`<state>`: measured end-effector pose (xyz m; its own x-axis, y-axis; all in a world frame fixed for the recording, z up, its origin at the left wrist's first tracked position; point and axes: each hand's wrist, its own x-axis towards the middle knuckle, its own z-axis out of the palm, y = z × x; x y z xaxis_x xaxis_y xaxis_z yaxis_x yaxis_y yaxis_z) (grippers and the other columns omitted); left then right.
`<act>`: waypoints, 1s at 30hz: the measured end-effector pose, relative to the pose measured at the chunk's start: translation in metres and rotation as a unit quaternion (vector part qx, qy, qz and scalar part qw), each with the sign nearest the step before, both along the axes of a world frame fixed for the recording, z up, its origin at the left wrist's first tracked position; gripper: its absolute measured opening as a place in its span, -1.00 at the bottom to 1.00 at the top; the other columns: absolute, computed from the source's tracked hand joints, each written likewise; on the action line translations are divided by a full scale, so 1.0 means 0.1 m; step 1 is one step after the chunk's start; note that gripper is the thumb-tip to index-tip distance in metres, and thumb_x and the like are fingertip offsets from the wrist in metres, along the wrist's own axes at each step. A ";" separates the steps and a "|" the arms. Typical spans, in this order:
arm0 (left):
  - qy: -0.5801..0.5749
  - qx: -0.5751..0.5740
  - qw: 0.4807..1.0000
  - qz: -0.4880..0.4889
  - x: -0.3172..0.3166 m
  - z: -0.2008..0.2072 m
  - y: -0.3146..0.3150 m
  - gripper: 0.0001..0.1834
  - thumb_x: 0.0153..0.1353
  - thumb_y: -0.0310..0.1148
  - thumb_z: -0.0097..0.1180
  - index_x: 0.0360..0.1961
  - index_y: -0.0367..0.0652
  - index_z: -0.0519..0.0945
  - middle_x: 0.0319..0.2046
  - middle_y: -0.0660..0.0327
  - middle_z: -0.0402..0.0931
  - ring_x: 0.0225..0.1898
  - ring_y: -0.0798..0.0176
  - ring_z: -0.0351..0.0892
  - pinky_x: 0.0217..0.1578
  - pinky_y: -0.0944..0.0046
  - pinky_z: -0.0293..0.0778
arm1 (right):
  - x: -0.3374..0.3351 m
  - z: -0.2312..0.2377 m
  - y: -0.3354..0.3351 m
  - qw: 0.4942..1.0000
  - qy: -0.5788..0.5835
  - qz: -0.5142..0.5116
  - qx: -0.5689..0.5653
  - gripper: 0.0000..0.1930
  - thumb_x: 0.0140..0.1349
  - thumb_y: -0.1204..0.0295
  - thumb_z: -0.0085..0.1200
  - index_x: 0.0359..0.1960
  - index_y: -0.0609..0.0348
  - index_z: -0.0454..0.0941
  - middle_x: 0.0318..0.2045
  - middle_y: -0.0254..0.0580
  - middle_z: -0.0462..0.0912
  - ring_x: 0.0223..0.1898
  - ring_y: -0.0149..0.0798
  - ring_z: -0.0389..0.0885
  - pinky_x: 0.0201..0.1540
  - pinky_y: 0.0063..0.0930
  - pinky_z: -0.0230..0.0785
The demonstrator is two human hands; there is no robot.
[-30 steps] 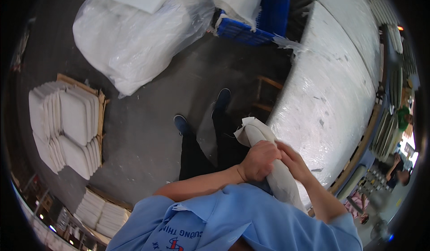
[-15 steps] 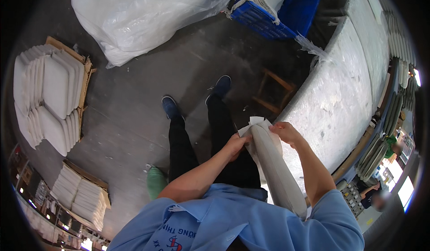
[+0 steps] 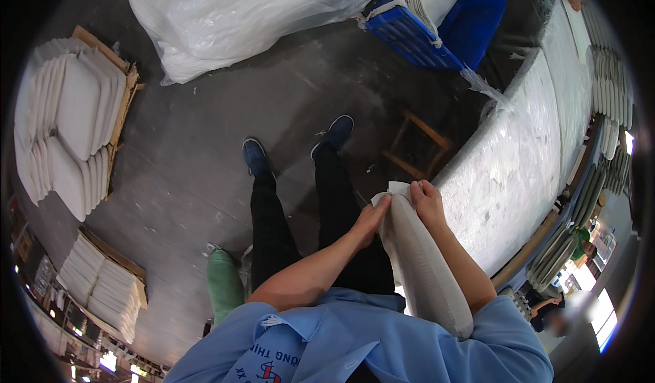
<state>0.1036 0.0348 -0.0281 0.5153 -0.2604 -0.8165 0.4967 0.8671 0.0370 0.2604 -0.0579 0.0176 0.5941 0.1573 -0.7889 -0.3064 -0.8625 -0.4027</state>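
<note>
I stand on a grey concrete floor and look down at my dark trousers and blue shoes [image 3: 257,156]. Against my body I hold a long, off-white stuffed cushion [image 3: 423,267], its far end pointing away from me. My left hand [image 3: 372,218] presses on the left side of its open fabric end. My right hand [image 3: 426,201] grips the top of that same end, where loose fabric bunches up.
A long table wrapped in clear plastic [image 3: 525,158] runs on my right, a small wooden stool [image 3: 416,144] beside it. Large plastic bag of white filling [image 3: 239,14], blue crate [image 3: 443,21], pallets of stacked white cushions [image 3: 68,117] on my left, green object [image 3: 224,284].
The view has tilted down and my hands with the cushion have come lower and nearer to my body; my left hand has slid to the cushion's end.
</note>
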 end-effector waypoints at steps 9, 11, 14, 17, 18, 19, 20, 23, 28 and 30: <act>0.064 0.018 0.997 0.029 0.09 0.05 -0.12 -0.18 0.55 0.28 -0.12 0.39 -0.32 0.44 0.28 0.02 0.51 0.30 0.11 0.45 0.34 0.08 0.31 | -0.03 -0.39 0.27 0.997 -0.046 0.044 -0.053 -0.53 0.45 0.07 0.14 -0.39 0.32 0.61 -0.51 -0.06 0.63 -0.41 -0.23 0.58 -0.25 -0.23 0.41; 0.083 0.042 0.993 0.068 0.15 0.08 -0.14 -0.24 0.58 0.25 -0.16 0.29 -0.32 0.50 0.14 0.04 0.58 0.18 0.15 0.52 0.24 0.10 0.38 | 0.01 -0.39 0.36 0.986 -0.030 0.141 -0.086 -0.47 0.31 0.00 0.29 -0.51 0.30 0.56 -0.55 -0.11 0.61 -0.44 -0.30 0.55 -0.29 -0.25 0.41; 0.114 0.083 0.987 0.081 0.18 0.05 -0.21 -0.28 0.60 0.18 -0.15 0.17 -0.39 0.58 -0.01 0.05 0.66 0.02 0.18 0.60 0.10 0.13 0.47 | 0.03 -0.47 0.43 0.965 -0.016 0.230 -0.128 -0.56 0.16 0.06 0.33 -0.45 0.29 0.63 -0.42 0.12 0.67 -0.28 0.04 0.66 -0.15 -0.08 0.48; 0.169 0.084 0.978 0.093 0.21 -0.08 -0.35 -0.31 0.60 0.14 -0.11 0.04 -0.42 0.63 -0.13 0.04 0.67 -0.10 0.17 0.64 -0.02 0.12 0.51 | 0.01 -0.59 0.39 0.963 -0.040 0.233 -0.132 -0.71 0.13 0.23 0.24 -0.35 0.26 0.70 -0.27 0.27 0.72 -0.11 0.26 0.72 0.00 0.05 0.53; 0.192 0.080 0.973 0.101 0.25 -0.13 -0.37 -0.32 0.60 0.14 -0.10 0.00 -0.41 0.64 -0.16 0.04 0.68 -0.13 0.17 0.65 -0.06 0.11 0.52 | 0.02 -0.64 0.39 0.965 -0.055 0.224 -0.126 -0.75 0.13 0.29 0.20 -0.34 0.24 0.72 -0.24 0.28 0.72 -0.07 0.27 0.72 0.03 0.06 0.53; 0.195 0.078 0.973 0.096 0.27 -0.18 -0.38 -0.33 0.59 0.13 -0.08 -0.02 -0.41 0.64 -0.17 0.04 0.67 -0.15 0.16 0.65 -0.08 0.10 0.53 | 0.02 -0.68 0.39 0.968 -0.060 0.208 -0.128 -0.77 0.12 0.33 0.17 -0.33 0.23 0.72 -0.22 0.29 0.72 -0.05 0.27 0.71 0.05 0.06 0.54; 0.199 0.077 0.973 0.092 0.31 -0.23 -0.36 -0.33 0.58 0.13 -0.07 -0.04 -0.41 0.64 -0.19 0.03 0.67 -0.16 0.16 0.65 -0.10 0.09 0.53 | 0.03 -0.73 0.41 0.971 -0.065 0.193 -0.129 -0.78 0.11 0.36 0.13 -0.32 0.22 0.73 -0.20 0.30 0.72 -0.03 0.27 0.71 0.06 0.05 0.54; 0.200 0.050 0.976 0.076 0.41 -0.26 -0.27 -0.39 0.60 0.11 -0.08 -0.03 -0.34 0.62 -0.20 0.06 0.66 -0.19 0.14 0.68 -0.14 0.07 0.59 | 0.03 -0.93 0.23 0.981 -0.064 0.150 -0.108 -0.78 0.08 0.43 0.08 -0.31 0.19 0.74 -0.18 0.31 0.72 0.00 0.31 0.69 0.08 0.05 0.53; 0.197 0.029 0.977 0.081 0.52 -0.31 -0.22 -0.50 0.59 0.02 -0.07 0.00 -0.26 0.62 -0.15 0.04 0.67 -0.14 0.04 0.71 -0.11 -0.02 0.62 | 0.14 -0.98 0.30 0.990 -0.010 0.097 -0.098 -0.81 0.04 0.44 0.08 -0.37 0.20 0.72 -0.21 0.31 0.72 -0.01 0.34 0.68 0.09 0.04 0.54; 0.187 0.032 0.980 0.064 0.53 -0.26 -0.21 -0.53 0.58 -0.01 -0.08 0.05 -0.23 0.60 -0.08 0.03 0.67 -0.08 -0.02 0.71 -0.07 -0.09 0.63 | 0.06 -1.00 0.20 0.992 -0.053 0.061 -0.093 -0.81 0.04 0.43 0.09 -0.36 0.21 0.71 -0.20 0.30 0.73 -0.01 0.33 0.69 0.12 0.05 0.53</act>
